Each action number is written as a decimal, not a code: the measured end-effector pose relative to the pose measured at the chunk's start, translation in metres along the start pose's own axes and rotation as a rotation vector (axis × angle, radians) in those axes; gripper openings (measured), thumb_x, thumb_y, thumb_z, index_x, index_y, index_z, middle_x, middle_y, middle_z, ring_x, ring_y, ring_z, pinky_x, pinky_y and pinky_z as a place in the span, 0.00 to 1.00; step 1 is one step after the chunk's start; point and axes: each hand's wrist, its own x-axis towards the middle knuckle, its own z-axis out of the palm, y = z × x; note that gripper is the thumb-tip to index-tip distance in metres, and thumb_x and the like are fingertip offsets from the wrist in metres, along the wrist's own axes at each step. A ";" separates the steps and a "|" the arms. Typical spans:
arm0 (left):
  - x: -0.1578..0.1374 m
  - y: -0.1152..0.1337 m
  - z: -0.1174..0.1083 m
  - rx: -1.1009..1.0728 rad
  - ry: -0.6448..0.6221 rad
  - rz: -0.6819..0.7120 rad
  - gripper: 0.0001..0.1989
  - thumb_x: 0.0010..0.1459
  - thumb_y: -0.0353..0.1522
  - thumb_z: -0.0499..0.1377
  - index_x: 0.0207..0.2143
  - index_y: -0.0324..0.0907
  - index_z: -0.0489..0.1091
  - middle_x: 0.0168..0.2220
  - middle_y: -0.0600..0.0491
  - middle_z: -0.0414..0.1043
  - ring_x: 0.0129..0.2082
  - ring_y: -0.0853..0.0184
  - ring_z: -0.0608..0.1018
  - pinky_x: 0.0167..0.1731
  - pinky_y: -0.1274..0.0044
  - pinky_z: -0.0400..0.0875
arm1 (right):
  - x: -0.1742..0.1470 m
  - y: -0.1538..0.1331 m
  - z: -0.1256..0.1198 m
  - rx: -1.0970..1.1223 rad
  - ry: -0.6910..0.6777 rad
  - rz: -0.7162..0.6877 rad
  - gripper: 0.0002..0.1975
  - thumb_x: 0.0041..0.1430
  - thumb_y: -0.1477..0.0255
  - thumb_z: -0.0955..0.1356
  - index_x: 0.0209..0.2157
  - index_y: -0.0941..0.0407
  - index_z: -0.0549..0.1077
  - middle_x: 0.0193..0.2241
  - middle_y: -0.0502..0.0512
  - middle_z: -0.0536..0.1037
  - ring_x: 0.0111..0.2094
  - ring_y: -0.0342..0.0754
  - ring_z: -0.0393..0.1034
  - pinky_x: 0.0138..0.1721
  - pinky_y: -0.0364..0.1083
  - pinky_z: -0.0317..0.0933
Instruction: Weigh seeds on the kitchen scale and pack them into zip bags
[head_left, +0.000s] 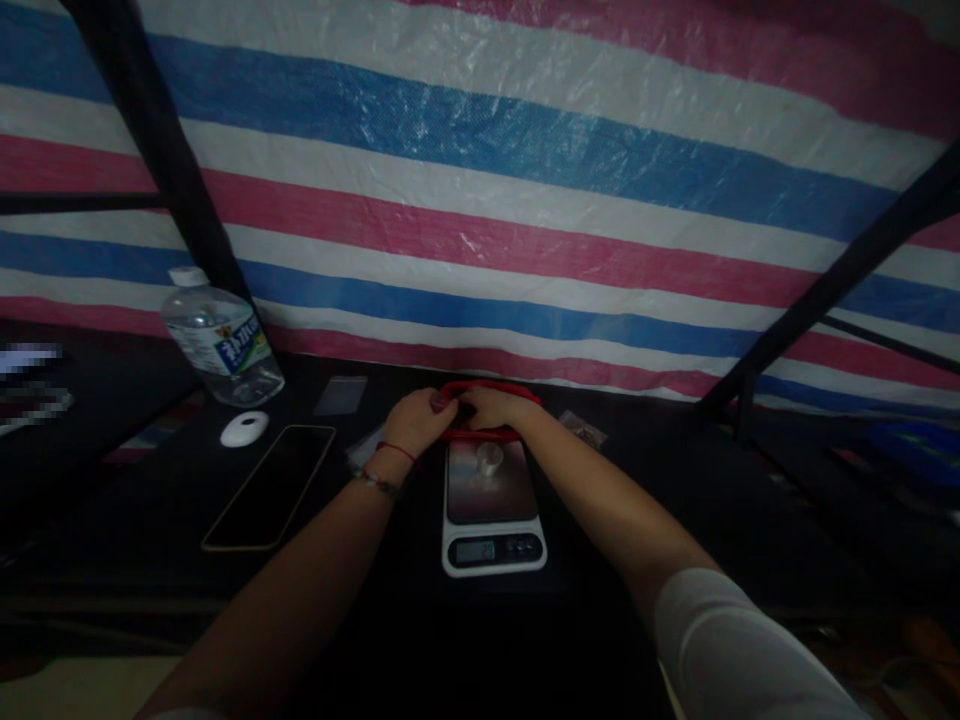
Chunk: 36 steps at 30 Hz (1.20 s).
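Observation:
A shallow red tray [491, 384] lies just behind a small white digital scale [495, 568]. My left hand [417, 420] is closed at the tray's left edge, its thumb reaching over the rim. Inside the tray, my right hand [491, 410] points down with its fingers bent together; the fingertips and anything between them are too dark to make out. On the scale's metal plate stands a small clear round container [490, 460]. The scale's display is lit and seems to read 20.
To the left are a phone [270, 488], a white oval object [244, 429], a large clear bottle [223, 345] and a small clear bag [340, 395]. A bag of small brownish pieces [583, 431] lies right of the tray. Dark metal posts and a striped sheet [487, 240] stand behind.

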 end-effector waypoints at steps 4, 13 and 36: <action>0.001 0.000 0.000 0.001 0.006 -0.007 0.22 0.56 0.49 0.51 0.31 0.43 0.75 0.34 0.47 0.78 0.34 0.59 0.78 0.30 0.74 0.67 | 0.001 -0.002 -0.003 -0.059 0.009 0.030 0.19 0.49 0.74 0.69 0.45 0.58 0.76 0.40 0.57 0.80 0.38 0.50 0.74 0.38 0.43 0.64; 0.001 -0.001 0.002 0.004 -0.002 -0.019 0.23 0.56 0.49 0.51 0.32 0.42 0.76 0.34 0.45 0.78 0.35 0.58 0.79 0.32 0.74 0.68 | 0.005 0.006 0.002 -0.049 -0.014 0.040 0.21 0.48 0.77 0.69 0.47 0.56 0.75 0.41 0.55 0.80 0.38 0.48 0.74 0.38 0.42 0.63; 0.001 -0.003 0.000 0.028 0.004 -0.034 0.24 0.56 0.50 0.49 0.33 0.43 0.76 0.35 0.45 0.78 0.36 0.57 0.79 0.32 0.74 0.69 | -0.015 0.016 -0.013 -0.109 0.020 0.167 0.18 0.50 0.79 0.66 0.41 0.54 0.79 0.39 0.52 0.81 0.38 0.47 0.74 0.36 0.40 0.61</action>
